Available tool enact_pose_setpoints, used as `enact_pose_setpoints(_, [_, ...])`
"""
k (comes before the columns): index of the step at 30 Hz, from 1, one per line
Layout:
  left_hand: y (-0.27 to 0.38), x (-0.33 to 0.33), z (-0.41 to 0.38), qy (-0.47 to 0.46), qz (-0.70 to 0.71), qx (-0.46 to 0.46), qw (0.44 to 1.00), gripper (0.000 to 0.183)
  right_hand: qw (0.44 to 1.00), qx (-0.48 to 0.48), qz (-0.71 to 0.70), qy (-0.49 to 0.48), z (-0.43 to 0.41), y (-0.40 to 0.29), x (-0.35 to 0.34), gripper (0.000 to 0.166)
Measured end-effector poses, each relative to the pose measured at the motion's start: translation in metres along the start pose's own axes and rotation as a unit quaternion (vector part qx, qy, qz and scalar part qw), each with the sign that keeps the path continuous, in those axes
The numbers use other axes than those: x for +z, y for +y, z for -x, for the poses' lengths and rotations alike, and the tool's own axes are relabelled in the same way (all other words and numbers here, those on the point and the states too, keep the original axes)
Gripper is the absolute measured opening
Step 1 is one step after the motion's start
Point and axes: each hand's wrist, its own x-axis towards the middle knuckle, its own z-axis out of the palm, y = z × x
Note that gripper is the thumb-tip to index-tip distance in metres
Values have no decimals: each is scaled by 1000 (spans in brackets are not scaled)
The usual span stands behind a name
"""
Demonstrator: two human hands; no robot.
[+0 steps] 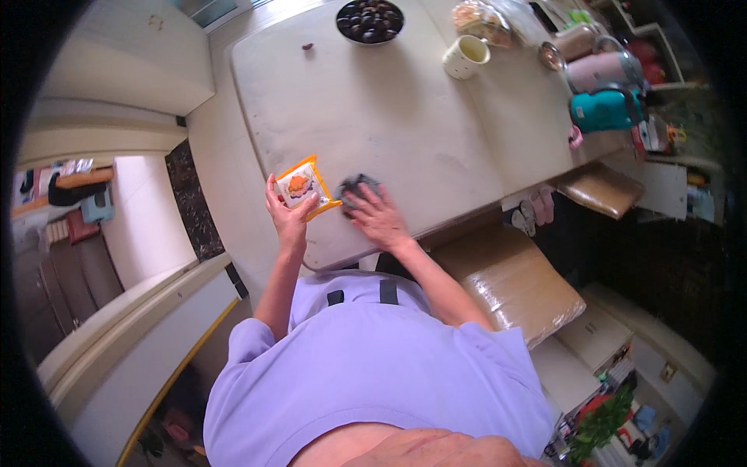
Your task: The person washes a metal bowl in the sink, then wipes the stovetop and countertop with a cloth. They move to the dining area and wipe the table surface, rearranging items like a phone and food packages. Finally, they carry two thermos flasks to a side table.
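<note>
My left hand (290,213) holds a small white and orange packet (299,185) with a printed picture, above the near left part of the pale table (397,122). Just right of it, my right hand (379,219) presses with spread fingers on a dark grey cloth (357,190) on the tabletop. The cloth and fingertips are blurred. Near the far edge stands a bowl (370,23) filled with dark, glossy round items, and one small reddish-brown piece (307,46) lies to its left.
A dotted cream mug (465,57) stands at the far right, near a teal bottle (607,110), a pink bottle (601,71) and plastic bags (484,22). A plastic-wrapped brown chair seat (513,280) is beside the table's near right edge. A white cabinet (128,52) stands at the left.
</note>
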Motion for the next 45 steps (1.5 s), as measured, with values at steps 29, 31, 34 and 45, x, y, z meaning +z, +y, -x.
enact_pose_setpoints(29, [-48,403,-15,-235,-229,156,932,93,873,416,249,46,144,376,-148,49])
enact_pose_setpoints(31, [-49,401,-11,-217,-287,198,912,91,860,434,270,3,143,374,-147,50])
enact_pose_setpoints(34, [-33,367,5,-205,-281,219,912,81,854,455,253,-3,144,349,-136,50])
enact_pose_setpoints(45, [-42,105,59,-156,-118,80,977,38,876,410,248,51,94,106,-40,53])
